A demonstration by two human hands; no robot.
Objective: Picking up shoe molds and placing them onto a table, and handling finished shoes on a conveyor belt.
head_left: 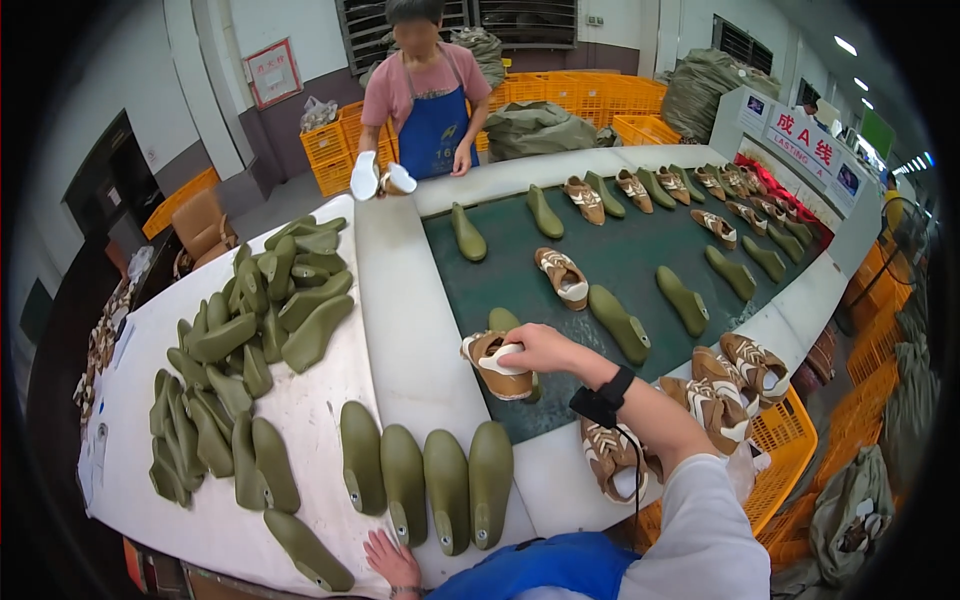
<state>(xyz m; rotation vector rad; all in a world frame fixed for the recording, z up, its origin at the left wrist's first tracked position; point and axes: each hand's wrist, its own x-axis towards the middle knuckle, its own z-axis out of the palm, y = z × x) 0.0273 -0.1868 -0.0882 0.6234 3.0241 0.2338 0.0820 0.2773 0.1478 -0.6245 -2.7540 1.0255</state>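
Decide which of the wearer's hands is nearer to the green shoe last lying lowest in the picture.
Left. The left hand is just right of that green shoe last; the right hand is farther away, ahead and rightward, holding a brown-and-white shoe.

the person wears a pale grey short sleeve and a bright blue apron. a black strap rings the right forearm, bearing a small black box and thin dark cable; a narrow band circles the left wrist.

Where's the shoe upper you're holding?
Head view, just below centre: the shoe upper is in the right hand, over the left edge of the green belt.
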